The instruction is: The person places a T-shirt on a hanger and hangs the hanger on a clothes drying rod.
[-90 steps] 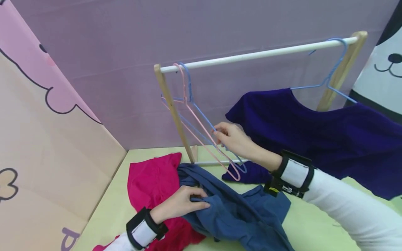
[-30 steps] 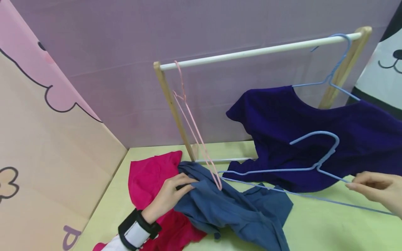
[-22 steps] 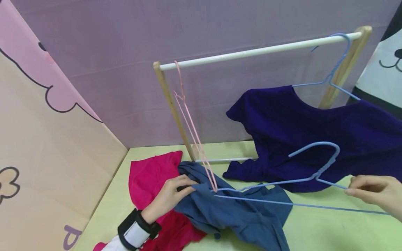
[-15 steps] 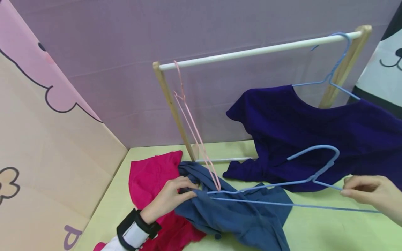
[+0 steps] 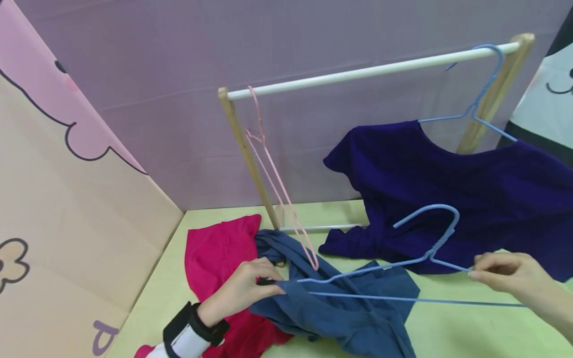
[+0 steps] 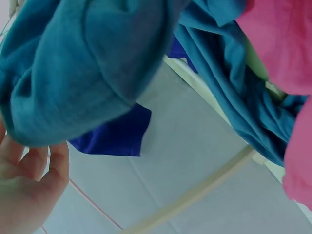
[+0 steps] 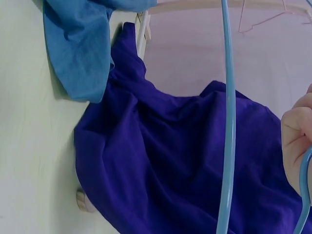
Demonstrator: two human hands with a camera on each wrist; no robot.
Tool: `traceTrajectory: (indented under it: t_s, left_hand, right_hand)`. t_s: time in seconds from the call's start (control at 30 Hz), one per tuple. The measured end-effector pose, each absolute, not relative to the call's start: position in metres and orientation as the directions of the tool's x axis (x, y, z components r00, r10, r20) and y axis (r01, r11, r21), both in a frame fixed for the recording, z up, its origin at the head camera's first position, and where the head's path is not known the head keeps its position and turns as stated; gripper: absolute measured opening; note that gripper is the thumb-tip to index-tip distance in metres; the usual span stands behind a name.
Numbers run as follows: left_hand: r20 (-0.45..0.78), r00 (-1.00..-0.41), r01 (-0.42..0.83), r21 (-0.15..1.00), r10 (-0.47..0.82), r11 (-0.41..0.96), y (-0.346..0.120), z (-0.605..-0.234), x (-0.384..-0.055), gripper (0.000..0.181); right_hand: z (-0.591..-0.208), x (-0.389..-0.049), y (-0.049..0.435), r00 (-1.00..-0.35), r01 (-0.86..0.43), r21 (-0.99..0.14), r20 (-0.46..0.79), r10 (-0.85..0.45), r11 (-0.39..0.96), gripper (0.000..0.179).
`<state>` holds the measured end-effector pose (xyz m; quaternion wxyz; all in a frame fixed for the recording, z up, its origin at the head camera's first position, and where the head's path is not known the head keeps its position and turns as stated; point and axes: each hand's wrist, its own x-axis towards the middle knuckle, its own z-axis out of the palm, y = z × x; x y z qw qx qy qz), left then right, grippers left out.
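Note:
My left hand (image 5: 243,287) pinches the edge of a crumpled slate-blue garment (image 5: 340,313) between thumb and fingers, lifting that edge. In the left wrist view, the raised cloth (image 6: 83,73) bulges over the fingers. My right hand (image 5: 515,276) pinches one shoulder of a light-blue wire hanger (image 5: 431,252), whose hook points up. The hanger's far end meets the slate-blue cloth just beside the left fingertips, and its tip is hidden there. In the right wrist view, the hanger's long bottom bar (image 7: 229,126) crosses in front of a deep-purple shirt (image 7: 161,141).
A wooden rack with a white rail (image 5: 371,72) stands behind. A pink hanger (image 5: 262,135) hangs at its left end. At the right, another blue hanger (image 5: 485,92) carries the purple shirt (image 5: 447,189). A red-pink garment (image 5: 219,248) lies under the slate-blue one on the pale-green table (image 5: 474,323).
My right hand has taken the blue hanger off the rail, brought it right and down, then shifted it left to the slate-blue garment. The pink hanger swung. My left hand keeps holding the cloth.

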<state>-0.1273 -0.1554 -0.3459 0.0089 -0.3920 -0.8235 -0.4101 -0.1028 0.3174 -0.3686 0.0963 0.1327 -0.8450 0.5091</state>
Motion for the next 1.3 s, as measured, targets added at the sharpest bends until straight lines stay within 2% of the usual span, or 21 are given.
traceTrajectory:
  t_s: [0.23,0.53,0.8,1.1,1.3]
  left_hand:
    - [0.331,-0.709,0.646,0.66,0.622,0.384,-0.144,-0.343,-0.123,0.012]
    - [0.298,-0.71,0.657,0.606,0.638,0.448,-0.132,-0.337,-0.126,0.014]
    - [0.257,-0.728,0.633,0.609,0.636,0.478,-0.129,-0.335,-0.128,0.014]
    - [0.247,-0.72,0.666,0.508,0.648,0.546,-0.126,-0.33,-0.133,0.014]
    - [0.251,-0.712,0.678,0.488,0.656,0.549,-0.124,-0.327,-0.134,0.014]
  right_hand:
    - [-0.367,-0.102,0.292,-0.912,-0.399,-0.853,0.333,-0.238,0.337,0.036]
    - [-0.362,-0.109,0.251,-0.867,-0.45,-0.867,0.367,-0.338,0.213,0.028]
    - [-0.363,-0.118,0.218,-0.859,-0.468,-0.854,0.381,-0.342,0.227,0.021]
    - [-0.369,-0.124,0.194,-0.862,-0.469,-0.854,0.388,-0.325,0.224,0.017]
    - [-0.371,-0.128,0.182,-0.861,-0.466,-0.859,0.383,-0.336,0.214,0.016]
